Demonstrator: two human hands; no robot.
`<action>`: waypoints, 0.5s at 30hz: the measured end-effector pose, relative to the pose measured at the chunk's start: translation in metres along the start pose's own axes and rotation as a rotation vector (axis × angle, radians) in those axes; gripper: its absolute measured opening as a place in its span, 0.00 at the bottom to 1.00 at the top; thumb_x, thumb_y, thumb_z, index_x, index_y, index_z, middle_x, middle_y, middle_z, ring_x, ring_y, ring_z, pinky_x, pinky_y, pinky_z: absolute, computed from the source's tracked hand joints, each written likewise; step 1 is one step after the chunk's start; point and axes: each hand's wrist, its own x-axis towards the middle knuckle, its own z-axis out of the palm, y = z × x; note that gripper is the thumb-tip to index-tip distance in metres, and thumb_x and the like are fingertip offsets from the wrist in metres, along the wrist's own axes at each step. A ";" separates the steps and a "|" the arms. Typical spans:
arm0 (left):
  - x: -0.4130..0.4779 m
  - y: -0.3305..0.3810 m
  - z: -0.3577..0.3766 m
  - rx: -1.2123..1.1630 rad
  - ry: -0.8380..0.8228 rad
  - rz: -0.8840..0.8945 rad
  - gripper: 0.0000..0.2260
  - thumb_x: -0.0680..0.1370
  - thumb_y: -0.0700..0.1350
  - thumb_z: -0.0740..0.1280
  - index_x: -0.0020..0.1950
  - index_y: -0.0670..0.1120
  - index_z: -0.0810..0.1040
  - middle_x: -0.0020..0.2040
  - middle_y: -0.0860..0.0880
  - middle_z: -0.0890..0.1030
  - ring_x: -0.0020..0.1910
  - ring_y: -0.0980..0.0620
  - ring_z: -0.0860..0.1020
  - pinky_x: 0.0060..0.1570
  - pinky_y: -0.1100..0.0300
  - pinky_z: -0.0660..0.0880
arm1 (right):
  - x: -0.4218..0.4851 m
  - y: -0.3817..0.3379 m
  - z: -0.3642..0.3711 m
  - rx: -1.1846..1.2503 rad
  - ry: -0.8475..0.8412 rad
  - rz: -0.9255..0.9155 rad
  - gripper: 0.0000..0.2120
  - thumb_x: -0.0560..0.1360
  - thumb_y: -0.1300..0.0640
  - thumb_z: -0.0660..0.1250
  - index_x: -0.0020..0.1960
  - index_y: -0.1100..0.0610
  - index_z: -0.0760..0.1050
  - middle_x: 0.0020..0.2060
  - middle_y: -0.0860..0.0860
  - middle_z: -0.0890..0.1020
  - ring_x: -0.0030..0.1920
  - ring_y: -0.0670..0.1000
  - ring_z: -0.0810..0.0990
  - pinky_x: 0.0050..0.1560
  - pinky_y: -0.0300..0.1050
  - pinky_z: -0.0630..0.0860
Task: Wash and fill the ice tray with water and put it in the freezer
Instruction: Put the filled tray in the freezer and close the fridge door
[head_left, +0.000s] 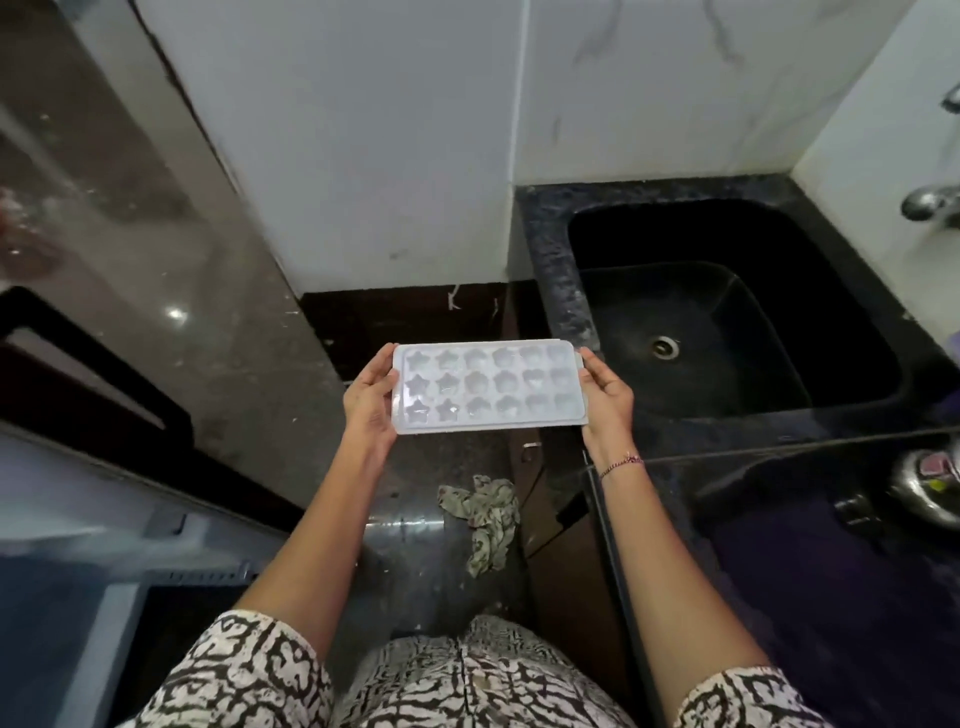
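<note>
Plastic tray (488, 387): translucent white and rectangular, held flat and level in the air between both hands, just left of the sink. It has three rows of six moulds, stars at the left end and rounder shapes to the right. Whether they hold water cannot be told.
Left hand (371, 400): grips the tray's left short end, thumb on the rim, fingers underneath and out of sight.
Right hand (608, 400): grips the right short end the same way, with a thin beaded bracelet (623, 464) at the wrist.
Sink (550, 249): black and deep, rectangular with rounded corners, a speckled stone rim, and a round steel drain in the bottom.
Tap (930, 202): shiny metal, on the wall at the right edge.
Wall (363, 130): smooth white tile with grey marble veins.
Counter (779, 519): glossy black, adjoining the sink on the near side.
Floor (249, 364): polished brown-grey stone, speckled.
Cloth (485, 519): crumpled, printed cream and dark, lying below the forearms.
Sleeves (249, 675): fabric with a black-and-white pattern.
</note>
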 end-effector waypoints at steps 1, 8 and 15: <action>-0.005 0.005 -0.009 -0.014 0.018 0.011 0.13 0.77 0.30 0.61 0.57 0.44 0.77 0.51 0.49 0.82 0.45 0.51 0.83 0.45 0.53 0.82 | -0.005 0.004 0.007 0.006 -0.024 0.014 0.14 0.76 0.65 0.66 0.62 0.60 0.76 0.55 0.55 0.81 0.49 0.49 0.82 0.42 0.39 0.81; -0.053 0.028 -0.083 -0.107 0.132 0.077 0.13 0.77 0.30 0.61 0.52 0.46 0.79 0.55 0.45 0.80 0.46 0.49 0.81 0.47 0.50 0.80 | -0.050 0.034 0.045 -0.020 -0.174 0.127 0.16 0.76 0.66 0.66 0.63 0.60 0.74 0.56 0.57 0.80 0.49 0.50 0.82 0.46 0.43 0.82; -0.100 0.035 -0.157 -0.235 0.234 0.129 0.13 0.78 0.32 0.60 0.50 0.47 0.78 0.44 0.51 0.83 0.40 0.54 0.83 0.38 0.57 0.82 | -0.103 0.062 0.075 -0.044 -0.314 0.188 0.13 0.75 0.67 0.67 0.59 0.59 0.76 0.48 0.54 0.82 0.40 0.47 0.84 0.37 0.39 0.81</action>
